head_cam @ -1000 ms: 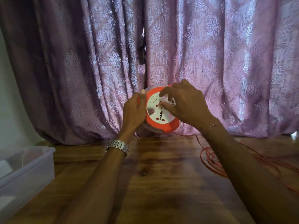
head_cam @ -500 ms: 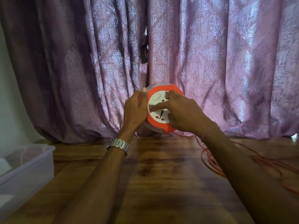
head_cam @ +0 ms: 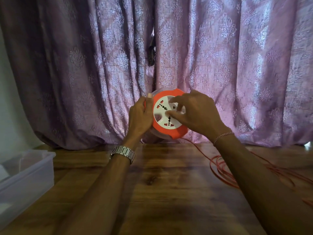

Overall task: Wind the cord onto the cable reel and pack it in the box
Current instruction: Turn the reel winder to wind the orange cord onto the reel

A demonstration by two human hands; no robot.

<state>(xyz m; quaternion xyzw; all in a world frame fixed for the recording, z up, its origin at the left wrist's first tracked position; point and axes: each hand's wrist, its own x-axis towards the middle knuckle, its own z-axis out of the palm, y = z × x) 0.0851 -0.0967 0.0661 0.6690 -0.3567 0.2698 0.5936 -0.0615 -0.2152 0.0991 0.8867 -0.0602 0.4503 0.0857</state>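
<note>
While the left hand [head_cam: 140, 116] wraps around the left edge of the cable reel [head_cam: 166, 114], thumb and fingers closed on its rim, the reel is held up above the wooden table [head_cam: 160, 184], its white socket face turned toward the camera inside an orange ring. On that face rests the right hand [head_cam: 198, 114], its fingers [head_cam: 171, 113] curled and pressing on the white disc near the middle; whether they pinch a knob there or only push against the surface cannot be told. From under the reel an orange cord [head_cam: 220, 168] runs down to the right and lies in loose loops on the table, partly hidden behind the right forearm. Down and to the left of the reel, at the table's left edge, stands a clear plastic box [head_cam: 28, 175], open at the top and well apart from both hands. A metal watch [head_cam: 122, 154] sits on the left wrist below the reel, and a thin bracelet [head_cam: 222, 135] circles the right wrist. Behind the reel hangs a purple patterned curtain [head_cam: 84, 65], reaching down to the table's far edge.
</note>
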